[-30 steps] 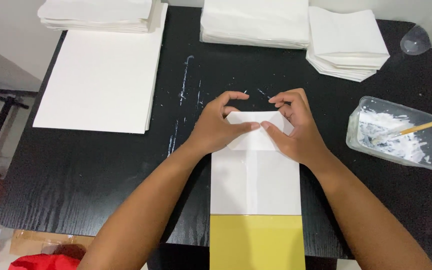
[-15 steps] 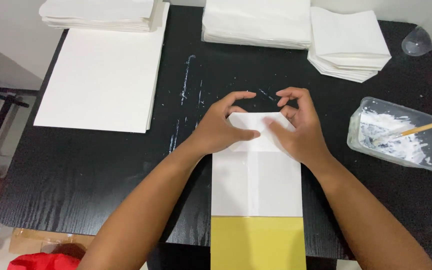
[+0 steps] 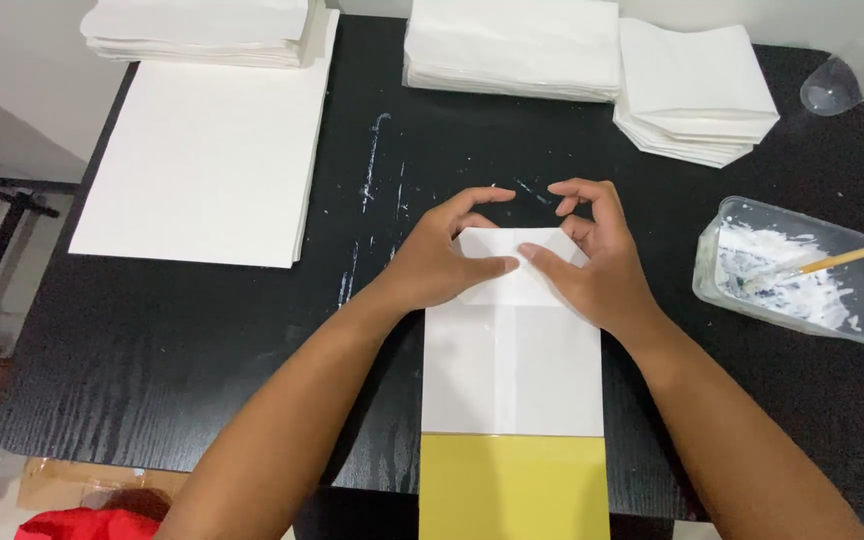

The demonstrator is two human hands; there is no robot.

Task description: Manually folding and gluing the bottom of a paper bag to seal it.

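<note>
— How far along is the folding?

— The long white paper piece [image 3: 512,375] lies flat in the middle of the black wooden bench [image 3: 202,380]. Its far end is already folded into a flap with slanted corners. A straight seam runs down its middle, so I think the sides are joined already. The near end is yellow and looks untouched.

— What do the hands do?

— The left hand [image 3: 432,262] presses the left side of the flap, fingers bent and thumb flat on the paper. The right hand [image 3: 602,262] presses the right side, its fingers curled over the far edge. Neither hand is pinching anything up; both push down.

— Is there glue?

— A clear plastic tub of white paste [image 3: 797,275] sits on the right, with a thin wooden brush [image 3: 832,262] resting in it. Whether the flap has paste under it, I cannot tell.

— What else is hard to see?

— The hands hide the flap's corners. The yellow end runs off the picture. Stacks of white paper [image 3: 512,45] lie far away, and a big white sheet [image 3: 202,160] lies to the left.
</note>
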